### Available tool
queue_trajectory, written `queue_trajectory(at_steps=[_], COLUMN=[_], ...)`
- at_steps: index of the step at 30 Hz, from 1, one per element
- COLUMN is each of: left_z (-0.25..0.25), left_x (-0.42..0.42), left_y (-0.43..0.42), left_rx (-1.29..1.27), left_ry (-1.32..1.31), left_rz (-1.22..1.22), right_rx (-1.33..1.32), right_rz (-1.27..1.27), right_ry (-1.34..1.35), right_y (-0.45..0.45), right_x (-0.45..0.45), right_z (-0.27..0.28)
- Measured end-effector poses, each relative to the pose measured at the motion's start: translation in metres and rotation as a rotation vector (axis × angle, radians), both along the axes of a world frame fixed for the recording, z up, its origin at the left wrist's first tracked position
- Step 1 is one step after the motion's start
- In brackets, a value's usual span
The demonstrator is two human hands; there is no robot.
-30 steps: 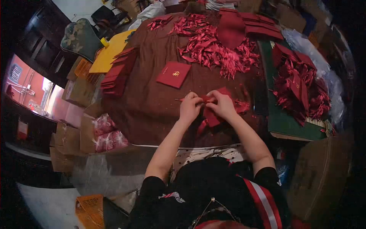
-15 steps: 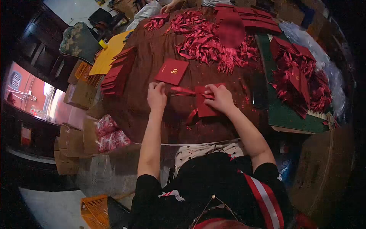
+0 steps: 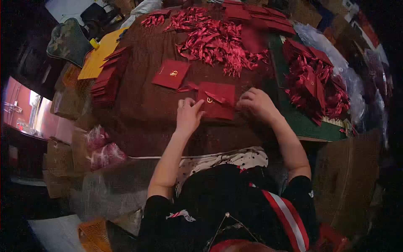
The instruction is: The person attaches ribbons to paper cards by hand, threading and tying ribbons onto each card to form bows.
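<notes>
A dark red envelope [image 3: 222, 111] with a gold emblem lies on the brown cloth in front of me. A red ribbon [image 3: 214, 95] runs loosely across its upper part, with one end sticking out past the left edge. My left hand [image 3: 189, 115] is at the envelope's left edge, thumb and fingers closed on it. Just off the right edge is my right hand [image 3: 258, 103], its fingers bent together; whether anything is between them is hidden. A second red envelope [image 3: 171, 74] with a gold emblem lies flat to the upper left.
Beyond my hands lies a heap of red ribbons [image 3: 218, 42]. Red envelopes [image 3: 110, 80] are stacked at the left, and a ribboned pile [image 3: 312, 80] sits on a green board [image 3: 296, 115] at the right. Cardboard boxes [image 3: 71, 98] stand left of the table.
The near envelope now lies turned with its gold emblem showing and the ribbon across it. My left hand has come in to its edge; my right hand has moved off it to the right.
</notes>
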State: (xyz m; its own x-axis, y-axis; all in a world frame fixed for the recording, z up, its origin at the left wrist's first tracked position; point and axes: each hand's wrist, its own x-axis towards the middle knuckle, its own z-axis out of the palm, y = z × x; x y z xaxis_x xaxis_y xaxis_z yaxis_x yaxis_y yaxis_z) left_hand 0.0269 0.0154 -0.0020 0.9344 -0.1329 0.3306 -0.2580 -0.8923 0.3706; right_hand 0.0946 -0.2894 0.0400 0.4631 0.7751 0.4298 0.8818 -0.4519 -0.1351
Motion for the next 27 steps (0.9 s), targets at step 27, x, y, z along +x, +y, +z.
queue_trajectory(at_steps=[27], left_z=[-0.026], left_x=[-0.012], left_y=[-0.023], left_rx=[-0.371], left_ry=[-0.109], left_rz=[0.314], right_rx=[0.483], right_rz=[-0.188], right_ry=[0.294], right_y=[0.122], right_x=[-0.015], right_z=[-0.056])
